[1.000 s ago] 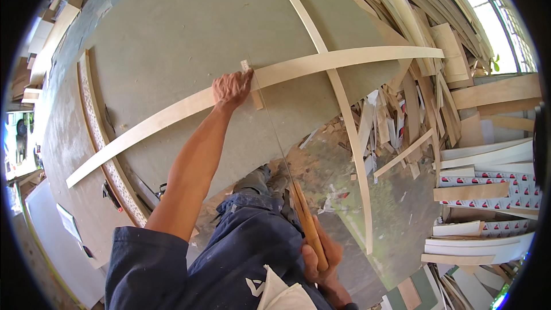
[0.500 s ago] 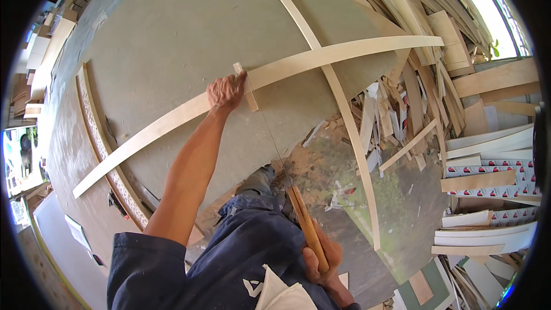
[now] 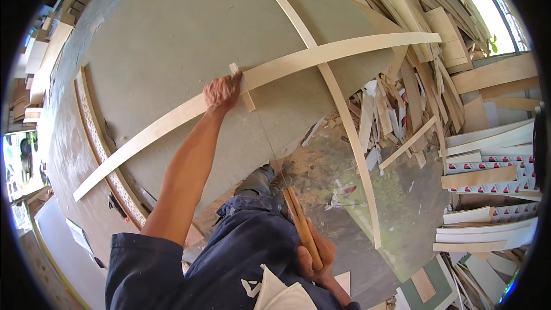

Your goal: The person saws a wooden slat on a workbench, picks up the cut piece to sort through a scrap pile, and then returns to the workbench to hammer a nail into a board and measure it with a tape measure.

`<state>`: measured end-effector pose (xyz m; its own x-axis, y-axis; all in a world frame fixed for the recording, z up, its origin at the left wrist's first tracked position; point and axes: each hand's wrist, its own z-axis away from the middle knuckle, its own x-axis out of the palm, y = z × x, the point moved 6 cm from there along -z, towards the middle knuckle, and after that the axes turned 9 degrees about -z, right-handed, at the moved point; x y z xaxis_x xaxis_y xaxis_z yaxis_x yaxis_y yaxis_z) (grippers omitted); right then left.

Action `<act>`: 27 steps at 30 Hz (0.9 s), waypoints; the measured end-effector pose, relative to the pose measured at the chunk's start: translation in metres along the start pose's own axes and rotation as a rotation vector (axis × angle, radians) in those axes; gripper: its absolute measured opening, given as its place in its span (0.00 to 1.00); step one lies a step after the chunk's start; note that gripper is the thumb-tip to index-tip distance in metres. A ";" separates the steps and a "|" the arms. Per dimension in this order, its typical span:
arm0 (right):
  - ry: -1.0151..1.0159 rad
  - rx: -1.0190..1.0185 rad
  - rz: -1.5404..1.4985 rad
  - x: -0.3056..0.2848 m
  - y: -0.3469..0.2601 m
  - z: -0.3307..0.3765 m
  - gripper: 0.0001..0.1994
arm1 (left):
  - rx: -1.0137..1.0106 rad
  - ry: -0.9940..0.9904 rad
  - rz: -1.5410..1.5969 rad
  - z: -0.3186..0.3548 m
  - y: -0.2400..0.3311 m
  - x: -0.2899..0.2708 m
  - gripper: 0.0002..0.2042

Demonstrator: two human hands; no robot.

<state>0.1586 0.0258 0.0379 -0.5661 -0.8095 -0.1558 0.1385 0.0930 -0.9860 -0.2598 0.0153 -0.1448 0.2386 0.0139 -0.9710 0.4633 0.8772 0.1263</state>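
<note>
Right now I see my left hand [image 3: 221,93] pressing flat, fingers together, on the long curved wood strip [image 3: 321,56] lying across the grey board [image 3: 172,34], beside a small wood block [image 3: 245,95]. My right hand [image 3: 317,259] grips a wooden handle [image 3: 301,227] near my lap.

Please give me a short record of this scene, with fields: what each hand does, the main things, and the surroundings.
left hand: the left hand presses on the long curved wood strip, beside a small wood block
right hand: the right hand grips a wooden handle low, near the body
surface: a large grey board under the strip
crossing piece: a second thin strip crosses the first one
surroundings: wood offcuts piled at the right; sawdust on the floor
clothing: dark blue work clothes
</note>
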 end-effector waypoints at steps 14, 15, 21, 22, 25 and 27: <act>0.001 -0.010 -0.001 0.007 0.007 -0.016 0.27 | -0.011 0.043 -0.014 0.000 -0.002 -0.001 0.32; -0.023 0.033 -0.013 -0.003 0.005 0.004 0.27 | -0.017 0.003 -0.006 0.000 -0.001 0.001 0.32; 0.004 0.077 -0.069 0.035 0.029 -0.082 0.26 | 0.012 0.071 0.022 0.003 0.007 -0.006 0.33; -0.014 0.111 -0.090 0.049 0.047 -0.108 0.26 | 0.016 0.073 0.023 0.001 0.007 -0.003 0.33; 0.038 0.005 -0.114 0.061 0.039 -0.130 0.25 | 0.017 0.086 -0.031 -0.005 0.001 -0.002 0.33; 0.036 -0.081 -0.077 0.050 0.036 -0.089 0.27 | -0.011 0.051 0.007 -0.002 -0.001 0.000 0.33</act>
<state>0.0637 0.0404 -0.0105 -0.6015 -0.7949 -0.0799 0.0280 0.0790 -0.9965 -0.2620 0.0153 -0.1454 0.1982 0.0443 -0.9792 0.4523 0.8821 0.1315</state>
